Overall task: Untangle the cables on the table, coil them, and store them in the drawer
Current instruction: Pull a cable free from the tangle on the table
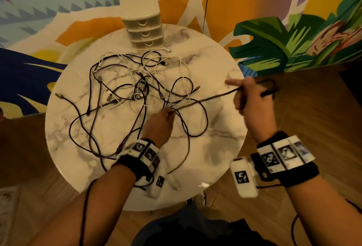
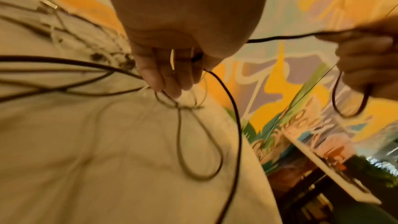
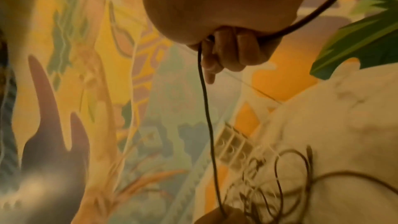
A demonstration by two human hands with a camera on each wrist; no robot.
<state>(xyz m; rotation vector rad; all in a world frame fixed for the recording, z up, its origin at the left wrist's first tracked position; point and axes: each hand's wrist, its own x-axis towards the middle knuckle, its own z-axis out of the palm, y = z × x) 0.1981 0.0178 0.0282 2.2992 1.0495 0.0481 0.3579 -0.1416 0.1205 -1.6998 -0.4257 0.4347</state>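
One dark cable (image 1: pixel 203 101) runs taut between my hands, long axis slanting from the tangle (image 1: pixel 137 89) up toward the table's right edge. Right hand (image 1: pixel 252 100) clenches its looped end; left hand (image 1: pixel 159 122) pinches it at the knot. Step: untangling. Next, I judge: draw it free before coiling. Drawer unit (image 1: pixel 144 28) stands behind, closed.

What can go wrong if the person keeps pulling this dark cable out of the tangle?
The dark cable runs taut between the right hand and left hand, but still crosses loops in the tangle. Pulling harder may tighten a knot. It may also drag the pile toward the edge of the table, where one end already lies.
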